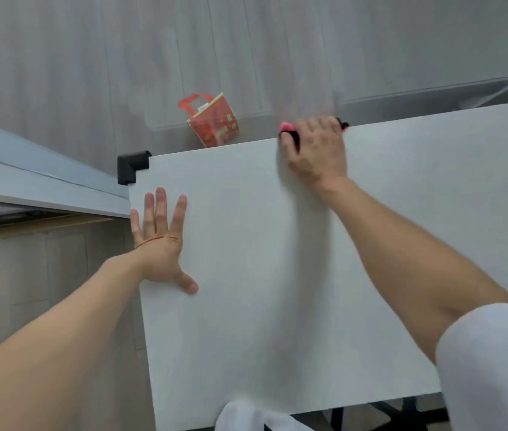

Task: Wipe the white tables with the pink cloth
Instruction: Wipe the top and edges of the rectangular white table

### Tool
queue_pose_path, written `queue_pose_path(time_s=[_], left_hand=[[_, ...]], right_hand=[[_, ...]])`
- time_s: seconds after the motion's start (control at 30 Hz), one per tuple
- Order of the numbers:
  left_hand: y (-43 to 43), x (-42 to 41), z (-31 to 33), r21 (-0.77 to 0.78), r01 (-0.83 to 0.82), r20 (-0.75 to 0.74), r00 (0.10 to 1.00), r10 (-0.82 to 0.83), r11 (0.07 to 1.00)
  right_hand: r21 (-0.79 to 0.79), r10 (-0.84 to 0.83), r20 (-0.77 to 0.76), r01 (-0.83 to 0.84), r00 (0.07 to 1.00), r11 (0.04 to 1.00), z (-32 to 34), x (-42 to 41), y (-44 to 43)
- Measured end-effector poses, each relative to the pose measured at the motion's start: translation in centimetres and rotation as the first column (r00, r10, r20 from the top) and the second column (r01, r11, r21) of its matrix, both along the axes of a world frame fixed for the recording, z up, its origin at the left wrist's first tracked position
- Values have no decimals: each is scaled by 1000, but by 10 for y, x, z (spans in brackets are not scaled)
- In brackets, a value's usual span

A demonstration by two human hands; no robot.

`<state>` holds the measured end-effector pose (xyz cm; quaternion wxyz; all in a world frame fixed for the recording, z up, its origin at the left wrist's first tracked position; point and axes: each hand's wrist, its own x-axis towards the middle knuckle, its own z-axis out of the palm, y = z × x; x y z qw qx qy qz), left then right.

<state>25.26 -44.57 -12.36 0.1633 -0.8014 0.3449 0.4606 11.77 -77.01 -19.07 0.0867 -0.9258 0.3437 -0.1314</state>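
The white table (277, 275) fills the middle of the view, its far left corner capped by a black corner guard (131, 166). The right hand (316, 149) lies at the far edge of the table, roughly midway along the visible stretch of that edge, palm down with the fingers curled over the pink cloth (287, 128). Only a small bunched bit of the cloth shows, poking out past the fingers on the hand's left side, right at the far edge; the rest is hidden under the hand. Something dark shows beneath the fingers and at the hand's right side, too blurred to tell what it is.

The left hand (161, 244) rests flat near the left edge of the table, a little in from the far left corner, fingers spread and straight, holding nothing. A thin orange band crosses its back near the knuckles.

Beyond the far edge, on the grey floor (91, 73), stands a red paper box (214, 122) with a handle. A white sleeve (495, 368) covers the right upper arm at the near right.
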Motion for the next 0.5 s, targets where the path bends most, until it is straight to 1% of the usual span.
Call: queue_pose_path(time_s=[0.07, 0.1, 0.13, 0.17, 0.2, 0.23, 0.27, 0.3, 0.33, 0.37, 0.4, 0.43, 0.5], left_hand=[[-8, -3, 3, 67, 2, 29, 1000, -3, 998], [-15, -6, 6, 100, -13, 48, 999, 8, 995], [-23, -10, 8, 124, -39, 67, 997, 31, 992], [-31, -15, 10, 129, -72, 82, 995, 62, 989], [-41, -20, 13, 112, -100, 94, 992, 89, 989], [-51, -24, 15, 71, -106, 99, 990, 99, 992], [-61, -29, 17, 15, -79, 101, 992, 77, 997], [-71, -36, 18, -40, -27, 108, 994, 31, 999], [-81, -43, 18, -72, 26, 116, 993, -18, 997], [-92, -50, 16, -70, 43, 112, 993, -35, 997], [-102, -58, 14, -45, 29, 97, 995, -25, 999], [-110, -64, 11, -13, -3, 83, 997, 4, 1000], [-117, -71, 3, 25, -65, 55, 996, 63, 998]], right_hand=[[4, -133, -47, 134, 990, 991, 5, -59, -70], [-1, -207, -61, 208, 976, 978, 4, -69, -84], [-13, -292, -89, 292, 952, 956, 3, -64, -81], [-2, -340, -70, 341, 938, 940, -1, -45, -61], [33, -303, -22, 304, 953, 952, -8, -17, -29], [61, -183, 35, 181, 982, 982, -11, 17, 8], [88, -24, 61, 19, 998, 996, -10, 47, 45], [140, 114, 34, -118, 993, 983, -4, 70, 75], [208, 211, -33, -200, 977, 957, 5, 83, 89], [260, 275, -83, -245, 958, 934, 12, 85, 83], [275, 310, -84, -277, 947, 921, 14, 73, 65], [228, 292, -59, -272, 955, 935, 13, 51, 38], [76, 129, -29, -127, 991, 989, 3, -17, -37]])
